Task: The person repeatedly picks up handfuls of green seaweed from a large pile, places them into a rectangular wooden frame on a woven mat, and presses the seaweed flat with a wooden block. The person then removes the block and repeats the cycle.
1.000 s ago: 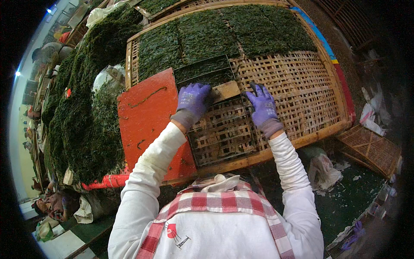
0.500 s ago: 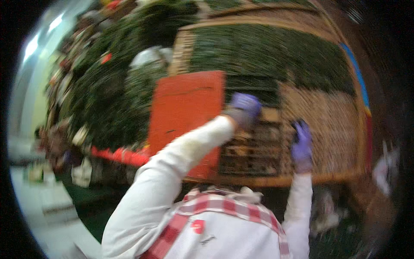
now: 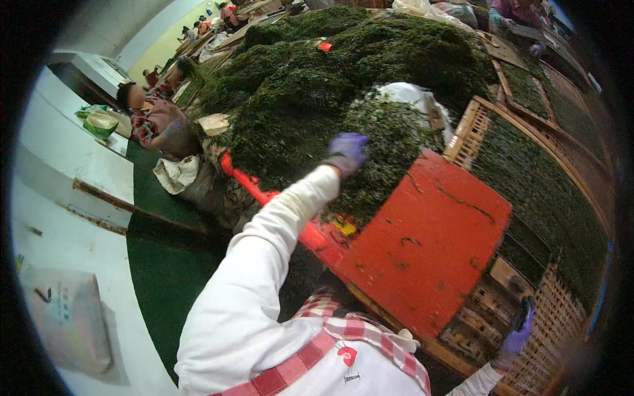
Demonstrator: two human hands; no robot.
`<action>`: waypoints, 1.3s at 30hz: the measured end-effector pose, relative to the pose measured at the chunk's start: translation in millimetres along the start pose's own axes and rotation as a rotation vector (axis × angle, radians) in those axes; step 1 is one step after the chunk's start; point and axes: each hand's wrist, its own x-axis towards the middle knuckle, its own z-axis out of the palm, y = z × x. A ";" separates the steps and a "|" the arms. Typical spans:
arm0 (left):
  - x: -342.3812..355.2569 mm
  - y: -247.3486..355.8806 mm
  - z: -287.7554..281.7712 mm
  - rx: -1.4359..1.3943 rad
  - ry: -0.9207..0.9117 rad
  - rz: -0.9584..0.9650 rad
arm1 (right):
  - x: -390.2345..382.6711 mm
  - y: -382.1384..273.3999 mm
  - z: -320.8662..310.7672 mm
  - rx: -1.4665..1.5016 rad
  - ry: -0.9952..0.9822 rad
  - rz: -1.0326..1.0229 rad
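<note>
Beside the red board (image 3: pixel 429 244) lies seaweed (image 3: pixel 284 125), walls (image 3: pixel 158 49) beyond.

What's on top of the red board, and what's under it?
A few thin dark strands lie on the red board. It overlaps one side of the woven rack, whose frame shows past it; whatever else is directly beneath is covered and can't be seen.

Left arm (image 3: pixel 267 241) outstretched, left hand (image 3: pixel 349 152) far forward, right hand (image 3: pixel 518 333) lower, both purple-gloved

Soft light; edges dark, bowed; left hand (image 3: pixel 350 149) slightly blurred.
</note>
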 end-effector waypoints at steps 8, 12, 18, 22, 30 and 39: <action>15.9 -249.4 77.2 0.320 -0.228 -0.412 | -19.7 -155.8 135.5 -0.115 -0.079 0.101; 30.5 -299.7 90.4 -0.035 -0.269 -0.184 | -3.3 -234.0 190.2 -0.153 -0.170 -0.035; 72.5 -379.3 -5.8 -0.566 -0.045 -0.302 | 2.0 -286.1 218.7 -0.109 -0.148 -0.155; 84.8 -392.1 -91.7 -1.045 0.092 -0.149 | 1.1 -291.7 225.7 0.008 -0.142 -0.142; 97.2 -333.6 -290.9 -1.407 0.277 0.117 | 7.8 -284.3 233.8 0.028 -0.120 -0.146; 108.8 -287.0 -414.1 -1.060 0.434 0.246 | 10.6 -320.0 252.5 0.139 -0.155 -0.267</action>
